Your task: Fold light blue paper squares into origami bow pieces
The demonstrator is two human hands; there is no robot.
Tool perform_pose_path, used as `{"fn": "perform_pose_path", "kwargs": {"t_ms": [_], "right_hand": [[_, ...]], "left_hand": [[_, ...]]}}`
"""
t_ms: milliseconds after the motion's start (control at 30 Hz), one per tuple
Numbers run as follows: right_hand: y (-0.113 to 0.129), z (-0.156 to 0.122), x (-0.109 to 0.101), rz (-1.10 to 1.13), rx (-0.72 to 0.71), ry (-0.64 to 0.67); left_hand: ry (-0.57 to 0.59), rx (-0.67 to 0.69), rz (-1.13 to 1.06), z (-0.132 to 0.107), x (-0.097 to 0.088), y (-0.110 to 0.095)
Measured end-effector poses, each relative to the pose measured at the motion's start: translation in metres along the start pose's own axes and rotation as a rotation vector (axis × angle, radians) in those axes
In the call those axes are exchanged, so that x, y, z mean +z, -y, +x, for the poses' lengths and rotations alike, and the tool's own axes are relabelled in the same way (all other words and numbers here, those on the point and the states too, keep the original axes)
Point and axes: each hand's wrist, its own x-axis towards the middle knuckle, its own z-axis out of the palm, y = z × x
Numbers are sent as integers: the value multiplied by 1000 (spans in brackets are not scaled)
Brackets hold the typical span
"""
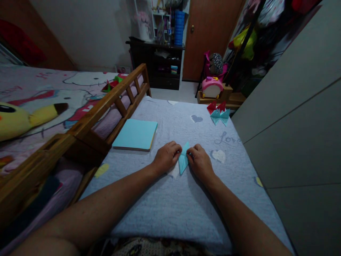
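A folded piece of light blue origami paper point(183, 160), narrow and diamond-like, stands between my two hands over the patterned bedsheet point(165, 206). My left hand point(167, 156) pinches its left edge with curled fingers. On the opposite edge, my right hand point(201, 163) grips the paper between thumb and fingers. The fingertips cover parts of both sides. To the left lies a stack of light blue square paper point(135, 134). Finished-looking folded shapes rest at the far right corner, some blue point(220, 116) and some red point(216, 106).
A wooden bed rail point(106, 106) runs along the left, with another bed and a yellow plush toy point(26, 119) beyond it. A pale cabinet point(301, 135) borders the right side. Past the far edge are a pink toy case point(212, 87) and a dark cabinet point(156, 67).
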Motion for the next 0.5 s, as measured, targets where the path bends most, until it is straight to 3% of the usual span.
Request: {"fn": "perform_pose_path", "kwargs": {"t_ms": [267, 500], "right_hand": [[5, 4, -2, -41, 28, 60], [15, 5, -2, -169, 52, 86]], "left_hand": [[143, 350, 287, -2, -7, 6], [214, 394, 387, -9, -16, -1]]}}
